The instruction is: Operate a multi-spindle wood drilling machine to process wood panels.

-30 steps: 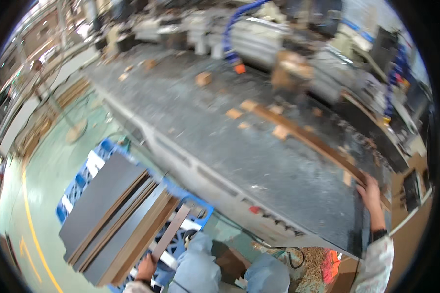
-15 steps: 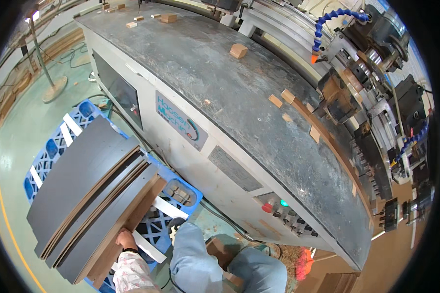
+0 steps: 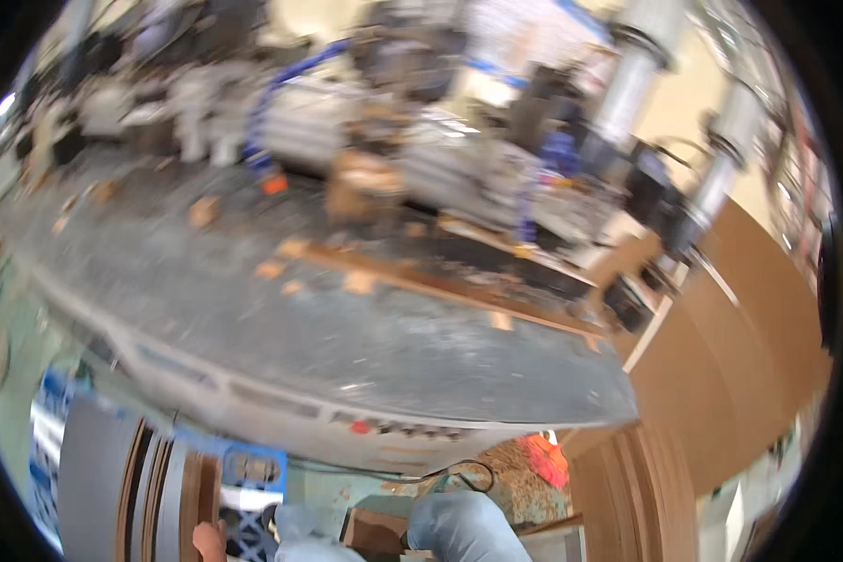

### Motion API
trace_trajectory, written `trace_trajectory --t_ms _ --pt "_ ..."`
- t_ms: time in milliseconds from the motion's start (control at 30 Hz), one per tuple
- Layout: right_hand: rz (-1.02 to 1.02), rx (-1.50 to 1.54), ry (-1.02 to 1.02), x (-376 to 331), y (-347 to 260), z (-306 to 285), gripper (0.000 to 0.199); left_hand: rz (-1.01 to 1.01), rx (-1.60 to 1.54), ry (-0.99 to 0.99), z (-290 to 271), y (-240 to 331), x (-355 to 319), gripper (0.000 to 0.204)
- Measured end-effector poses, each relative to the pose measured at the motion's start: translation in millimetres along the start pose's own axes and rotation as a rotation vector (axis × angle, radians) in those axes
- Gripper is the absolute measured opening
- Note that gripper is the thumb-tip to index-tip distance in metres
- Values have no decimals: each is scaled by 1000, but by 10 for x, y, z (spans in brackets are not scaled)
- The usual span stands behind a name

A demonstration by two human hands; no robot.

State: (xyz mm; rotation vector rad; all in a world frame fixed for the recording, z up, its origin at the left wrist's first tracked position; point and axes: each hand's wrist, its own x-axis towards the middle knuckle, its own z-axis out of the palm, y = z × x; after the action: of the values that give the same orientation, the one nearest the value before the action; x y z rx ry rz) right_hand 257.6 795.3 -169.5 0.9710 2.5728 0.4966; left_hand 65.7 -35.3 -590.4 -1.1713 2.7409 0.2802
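My left hand (image 3: pixel 209 540) is at the lower left, its fingers closed over the edge of a brown wooden board (image 3: pixel 206 492). That board is at the right side of a stack of long grey-faced boards (image 3: pixel 89 478). Motion smears the picture, so the fingertips are not sharp. The stack lies on a blue plastic pallet (image 3: pixel 267 459). My right hand is out of view.
A long machine with a dark worktop (image 3: pixel 187 290) spans the middle. Wood scraps and a narrow wooden strip (image 3: pixel 440 288) lie on it. Brown panels (image 3: pixel 628 487) stand at the right. An orange-red broom head (image 3: pixel 546 459) lies near sawdust below the machine.
My view has swung up and to the right, bringing in more of the machine and the panels at right. My left hand stays at the board and now shows at the lower edge.
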Motion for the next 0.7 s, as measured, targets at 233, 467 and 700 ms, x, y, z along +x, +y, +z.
trace_trajectory --t_ms 233,467,700 --pt "258 211 -238 -667 415 56 59 823 -897 259 -3085 2845 -429 28" --pt "277 828 309 -881 1588 -740 51 1299 -269 224 -3940 5599 -1011 57" --pt "55 1120 282 -369 1427 -1198 49 1276 -77 54 -3448 6525 -143 56"
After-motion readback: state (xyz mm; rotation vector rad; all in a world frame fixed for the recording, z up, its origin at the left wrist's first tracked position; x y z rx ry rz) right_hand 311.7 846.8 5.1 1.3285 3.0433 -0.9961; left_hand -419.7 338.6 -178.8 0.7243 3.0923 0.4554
